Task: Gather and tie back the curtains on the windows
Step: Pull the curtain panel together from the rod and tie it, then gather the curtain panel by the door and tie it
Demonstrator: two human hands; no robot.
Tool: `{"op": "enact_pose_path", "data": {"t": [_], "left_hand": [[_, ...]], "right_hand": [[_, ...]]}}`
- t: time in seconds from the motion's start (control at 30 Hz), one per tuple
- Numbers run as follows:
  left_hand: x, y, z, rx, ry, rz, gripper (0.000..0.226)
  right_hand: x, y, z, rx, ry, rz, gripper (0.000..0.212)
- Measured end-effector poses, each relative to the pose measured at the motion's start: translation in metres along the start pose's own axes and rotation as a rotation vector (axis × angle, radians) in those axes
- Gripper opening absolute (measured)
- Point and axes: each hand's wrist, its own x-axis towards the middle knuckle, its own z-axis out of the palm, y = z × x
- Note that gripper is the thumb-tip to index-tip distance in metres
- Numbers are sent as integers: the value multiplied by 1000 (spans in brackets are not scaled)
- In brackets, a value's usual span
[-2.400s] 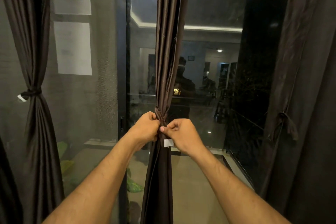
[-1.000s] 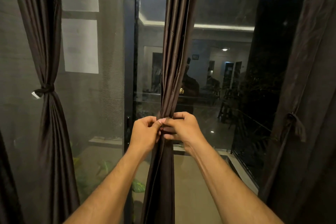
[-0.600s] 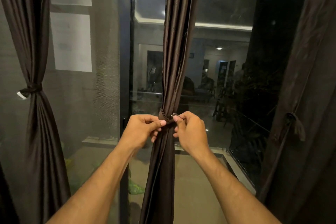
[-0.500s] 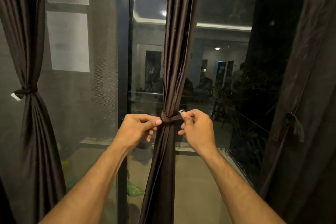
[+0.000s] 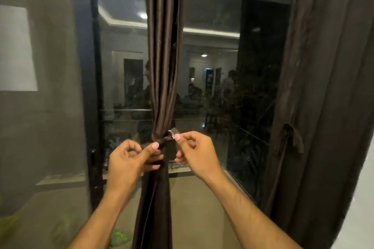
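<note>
A dark brown curtain (image 5: 164, 56) hangs gathered into a narrow bundle in front of the window glass. A tie-back strap (image 5: 162, 140) of the same fabric is knotted around its waist. My left hand (image 5: 131, 159) pinches the strap's left end at the knot, thumb against the fabric. My right hand (image 5: 196, 151) pinches the strap's right end, whose white tab (image 5: 173, 132) sticks up past my fingertips. The hands are apart, one on each side of the bundle.
A black window frame post (image 5: 94, 87) stands left of the curtain. A second brown curtain (image 5: 327, 87) hangs at the right, with its own tie (image 5: 291, 137) around it. The glass reflects a lit room. A white wall edge (image 5: 362, 198) shows at the far right.
My hands have drawn apart, pulling the strap ends sideways so the knot sits tight around the bundle. The view has shifted right; the tied left curtain is out of frame.
</note>
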Motion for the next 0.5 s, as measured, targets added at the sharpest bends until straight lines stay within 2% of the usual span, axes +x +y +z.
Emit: {"op": "enact_pose_path", "data": {"t": [0.13, 0.23, 0.37, 0.4, 0.5], "left_hand": [[-1, -33, 56, 119, -113, 121, 21], [5, -56, 114, 241, -245, 199, 12], [19, -76, 213, 275, -382, 254, 4], [26, -77, 244, 263, -394, 289, 5], [54, -66, 334, 226, -387, 381, 28]], "right_hand": [[10, 11, -40, -70, 72, -59, 17], [19, 18, -102, -199, 166, -133, 18], [34, 24, -204, -335, 334, -249, 14], [40, 24, -235, -353, 383, -282, 19], [66, 12, -325, -446, 521, -397, 53]]}}
